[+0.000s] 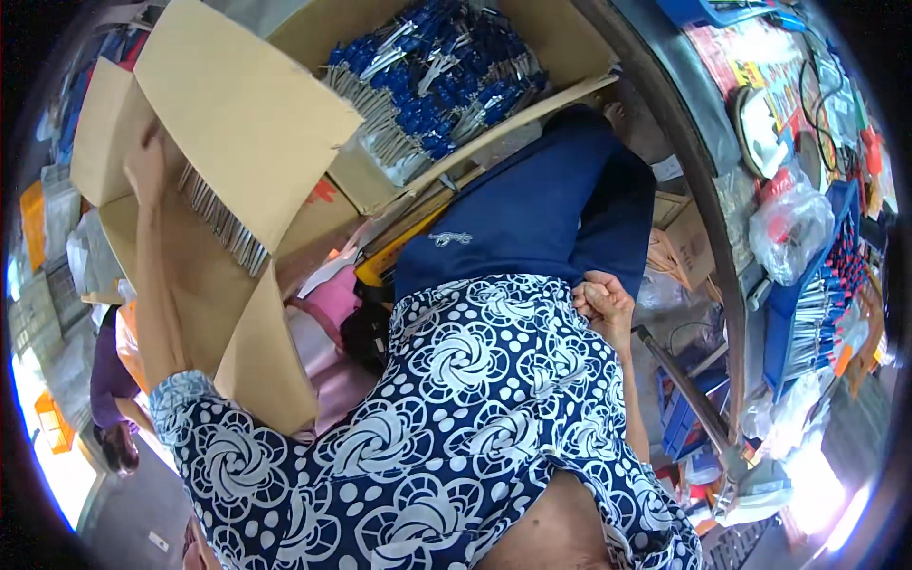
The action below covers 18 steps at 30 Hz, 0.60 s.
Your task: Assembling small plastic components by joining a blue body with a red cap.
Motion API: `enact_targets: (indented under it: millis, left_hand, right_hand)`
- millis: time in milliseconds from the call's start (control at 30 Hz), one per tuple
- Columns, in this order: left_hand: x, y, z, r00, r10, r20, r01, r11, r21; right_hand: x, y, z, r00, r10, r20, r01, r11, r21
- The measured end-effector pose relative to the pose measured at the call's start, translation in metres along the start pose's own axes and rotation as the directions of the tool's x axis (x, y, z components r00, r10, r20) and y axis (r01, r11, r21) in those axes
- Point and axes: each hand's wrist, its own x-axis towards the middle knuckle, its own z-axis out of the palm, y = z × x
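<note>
My left hand [145, 167] reaches up to a big open cardboard box [204, 285] on my left and rests where two of its flaps meet. Its fingers are partly hidden, so its grip is unclear. A row of metal screwdriver shafts [224, 224] pokes out of the box just right of that hand. My right hand [602, 300] is closed in a fist against my patterned shirt at the hip, with nothing visible in it. A second cardboard box [560, 47], ahead of my blue trousers, is filled with blue-handled screwdrivers [437, 81].
A dark curved bench edge [686, 142] runs down the right side. Beyond it lie plastic bags [790, 226] and a blue tray of screwdrivers [819, 306]. A long tool handle [686, 382] leans by my right side. A pink bag [325, 315] sits between the boxes.
</note>
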Motion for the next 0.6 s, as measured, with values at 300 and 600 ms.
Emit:
enact_targets:
  millis: [300, 600]
  left_hand:
    - [0.076, 0.204, -0.022, 0.931, 0.363, 0.047, -0.317, 0.863, -0.394]
    - [0.051, 0.36, 0.139, 0.281, 0.651, 0.705, -0.864, 0.492, -0.11]
  right_hand:
    - [0.003, 0.01, -0.003, 0.997, -0.073, -0.007, 0.074, 0.995, 0.06]
    - [-0.003, 0.018, -0.008, 0.992, -0.124, 0.02, 0.118, 0.972, 0.204]
